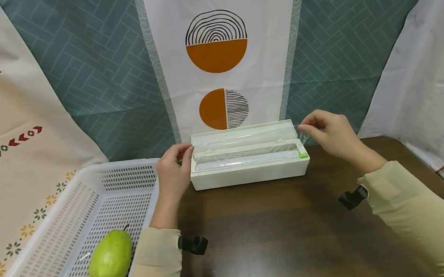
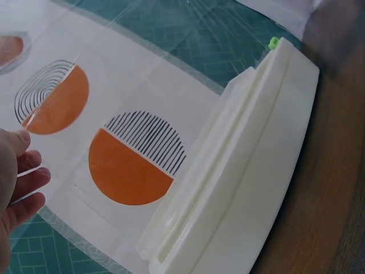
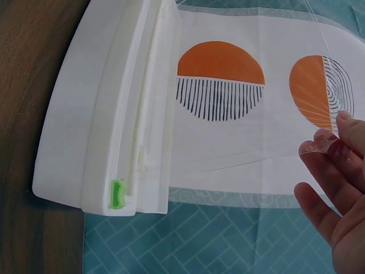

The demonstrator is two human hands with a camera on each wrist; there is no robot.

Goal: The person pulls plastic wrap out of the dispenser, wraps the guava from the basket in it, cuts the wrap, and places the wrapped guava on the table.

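A white cling film dispenser box (image 1: 249, 174) stands at the back of the dark table with its lid (image 1: 242, 130) raised. Inside lies a roll of film (image 1: 247, 160), and a green slider (image 2: 274, 43) sits at the box's right end. Clear cling film (image 1: 247, 137) stretches above the box between both hands. My left hand (image 1: 174, 172) pinches one corner of it between thumb and fingers, left of the box. At the right, the other corner is pinched by my right hand (image 1: 331, 134); the right wrist view shows film across those fingertips (image 3: 311, 147).
A white perforated basket (image 1: 46, 231) stands on the left, holding a green pear-shaped fruit (image 1: 111, 259). Behind the box hangs a patterned cloth (image 1: 218, 57). Dark brown table surface (image 1: 272, 241) lies in front of the box. Each wrist wears a black camera strap.
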